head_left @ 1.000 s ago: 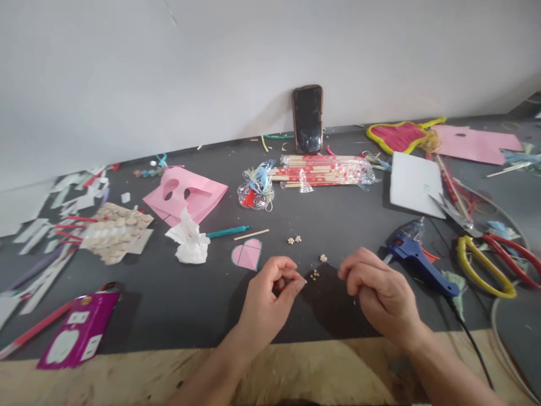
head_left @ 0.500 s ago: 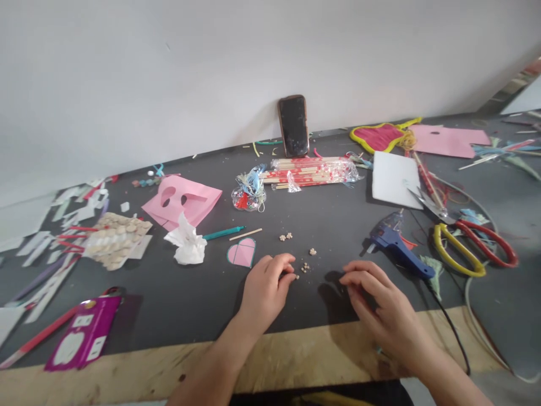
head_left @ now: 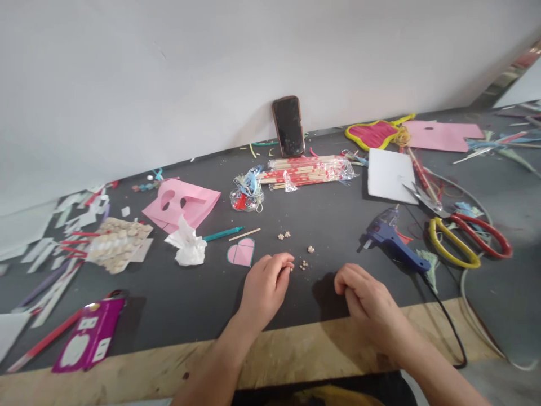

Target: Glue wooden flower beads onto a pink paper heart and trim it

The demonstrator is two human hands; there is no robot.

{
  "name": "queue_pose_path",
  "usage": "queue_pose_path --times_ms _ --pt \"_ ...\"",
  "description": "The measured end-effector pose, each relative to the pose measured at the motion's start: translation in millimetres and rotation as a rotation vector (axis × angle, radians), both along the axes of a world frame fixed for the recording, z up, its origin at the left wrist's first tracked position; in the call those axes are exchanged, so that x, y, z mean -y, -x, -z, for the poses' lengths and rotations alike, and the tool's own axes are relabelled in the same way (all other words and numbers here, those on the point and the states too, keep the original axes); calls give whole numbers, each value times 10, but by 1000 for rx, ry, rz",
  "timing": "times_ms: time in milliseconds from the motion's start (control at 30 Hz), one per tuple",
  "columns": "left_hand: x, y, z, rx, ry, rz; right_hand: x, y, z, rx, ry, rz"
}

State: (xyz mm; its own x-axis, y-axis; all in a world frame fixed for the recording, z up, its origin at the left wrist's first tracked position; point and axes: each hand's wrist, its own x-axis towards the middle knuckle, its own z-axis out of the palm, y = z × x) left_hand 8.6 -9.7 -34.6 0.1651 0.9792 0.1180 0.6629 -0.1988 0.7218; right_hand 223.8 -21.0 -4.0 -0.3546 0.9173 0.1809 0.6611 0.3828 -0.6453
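My left hand [head_left: 265,287] rests on the dark table mat [head_left: 329,304] with its fingers curled together. A pale speck shows at its fingertips, too small to tell if it is held. Just beyond those fingers lies a small cluster of tiny beige flower beads [head_left: 303,265], with a single bead [head_left: 311,248] and a pair [head_left: 284,235] farther on. My right hand [head_left: 363,294] lies to the right of the beads, fingers curled and touching nothing visible. A pink paper heart [head_left: 240,252] with a teal outline sits left of my left hand.
A blue hot glue gun [head_left: 391,239] lies right of my right hand, its black cord [head_left: 448,321] trailing over the plywood table edge [head_left: 321,349]. Crumpled white tissue [head_left: 186,243], a pink paper mask [head_left: 181,204], a phone [head_left: 288,126] and yellow-red scissors [head_left: 460,239] surround them.
Both hands have drawn slightly closer to me, and my right hand's fingers have curled tighter. The whole scene has shifted a little left and up as my head moved.
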Motion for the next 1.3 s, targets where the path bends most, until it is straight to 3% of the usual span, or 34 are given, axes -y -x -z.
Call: queue_pose_path --times_ms 300,533,833,933,1133,1300 --pt "29 -43 -73 143 109 -107 -121 258 2 -17 50 -67" --pt "62 -106 -183 319 273 -156 -179 389 21 -29 -45 -113" --pt "55 -96 -210 416 332 -160 -177 395 30 -24 -153 -137" --pt "47 -63 -184 331 246 -152 -195 341 16 -10 -171 -110" --pt "13 -17 -88 -63 -115 -39 -259 100 48 188 -193 -59" --pt "4 -93 -108 -211 -103 34 -252 34 106 230 -159 -91"
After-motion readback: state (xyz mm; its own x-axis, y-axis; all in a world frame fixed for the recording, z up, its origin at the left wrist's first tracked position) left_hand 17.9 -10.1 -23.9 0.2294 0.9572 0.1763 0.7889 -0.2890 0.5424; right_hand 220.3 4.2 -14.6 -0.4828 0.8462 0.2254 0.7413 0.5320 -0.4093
